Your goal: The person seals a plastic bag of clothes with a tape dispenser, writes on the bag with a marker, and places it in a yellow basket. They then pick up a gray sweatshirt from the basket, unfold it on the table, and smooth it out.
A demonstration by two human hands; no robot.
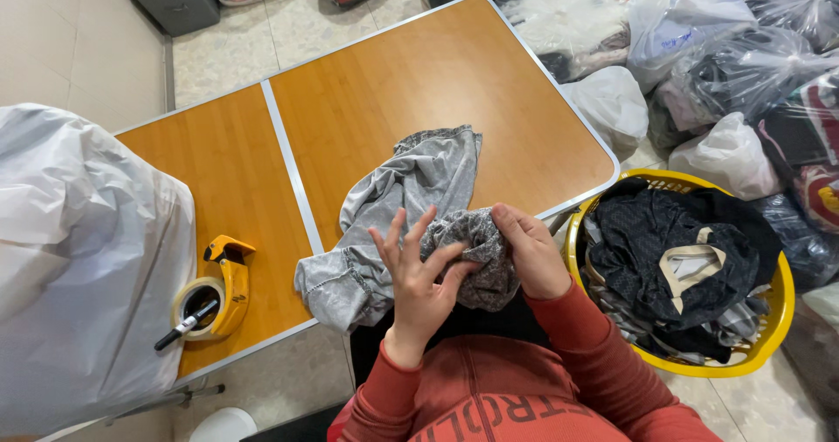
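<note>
Centrally, an orange wood-grain tabletop [367, 93] with a pale metal rim and a middle seam is seen from above. To its left, a large white plastic bag [79, 258] is pressed against the edge. At the right, a heap of filled plastic bags [725, 66] is piled on the tiled floor, and just below it a yellow basket [769, 337] is filled with dark clothes [673, 250]. A grey garment [411, 197] is spread crumpled over the near edge of the tabletop, with its lower end bunched up between the hands. The left hand [419, 276] is held against the bunched cloth with fingers spread wide and only the thumb side touching it. The right hand [529, 250] is closed on the bunch, the fabric being pinched between thumb and fingers. Red sleeves are worn on both arms. Near the front left corner, a yellow tape dispenser [223, 289] with a roll of tape is set down, and a black marker [185, 326] is laid across the roll.
</note>
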